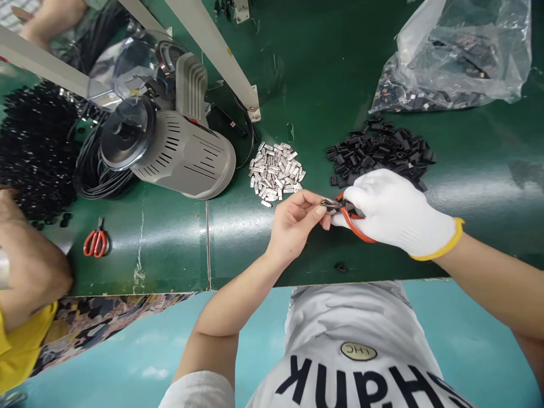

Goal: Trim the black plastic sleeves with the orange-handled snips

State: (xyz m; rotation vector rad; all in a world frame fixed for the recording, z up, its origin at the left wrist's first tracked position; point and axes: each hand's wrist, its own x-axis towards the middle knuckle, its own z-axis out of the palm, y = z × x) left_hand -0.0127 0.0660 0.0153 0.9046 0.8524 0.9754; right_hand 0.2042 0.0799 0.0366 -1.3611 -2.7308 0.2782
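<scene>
My left hand (293,221), bare, pinches a small dark part with a metal end (328,205) between thumb and fingers. My right hand (391,212), in a white knit glove with a yellow cuff, is shut on orange-handled pliers (355,222), whose jaws sit at that small part. A heap of small silver metal clips (276,171) lies just beyond my left hand. Behind my right hand is a pile of black rubber-like pieces (378,148), which the glove nearly touches.
A clear plastic bag of black pieces (450,62) lies on the green workbench (246,249) at far right. On the left are a grey vented machine (182,153), coiled black cable (102,170), a large black heap (38,147) and orange scissors (96,241). A co-worker's arm (34,266) intrudes there.
</scene>
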